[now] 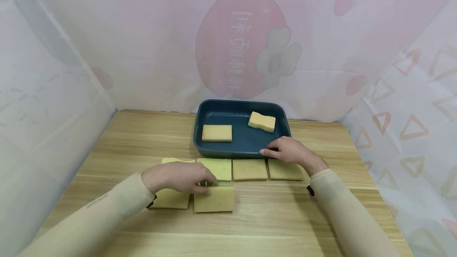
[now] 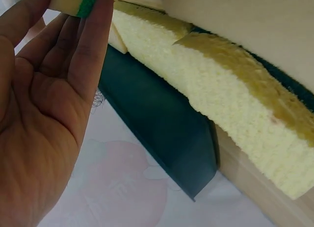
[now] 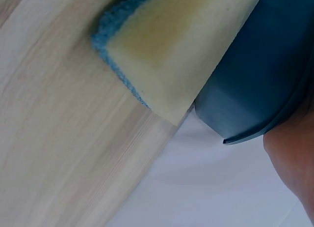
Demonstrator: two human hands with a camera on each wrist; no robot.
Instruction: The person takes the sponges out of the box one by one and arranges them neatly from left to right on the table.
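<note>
My left hand [image 1: 208, 185] pinches the back edge of a yellow sponge [image 1: 214, 199] in the front row on the wooden table. In the left wrist view my fingertips [image 2: 95, 11] hold that sponge [image 2: 73, 0] by its green scouring layer. My right hand [image 1: 271, 152] grips the front rim of the dark blue tray [image 1: 242, 142]. In the right wrist view the tray's corner [image 3: 265, 89] sits beside a sponge with a blue pad [image 3: 181, 45]. Two sponges lie inside the tray, a rectangular one [image 1: 216, 133] and a wavy one [image 1: 262, 121].
A row of sponges lies just before the tray: one with a greenish top [image 1: 218, 167], a yellow one [image 1: 250, 169] and another [image 1: 285, 171] under my right wrist. One more sponge [image 1: 171, 199] lies below my left hand. Pink curtains close in the table's back and sides.
</note>
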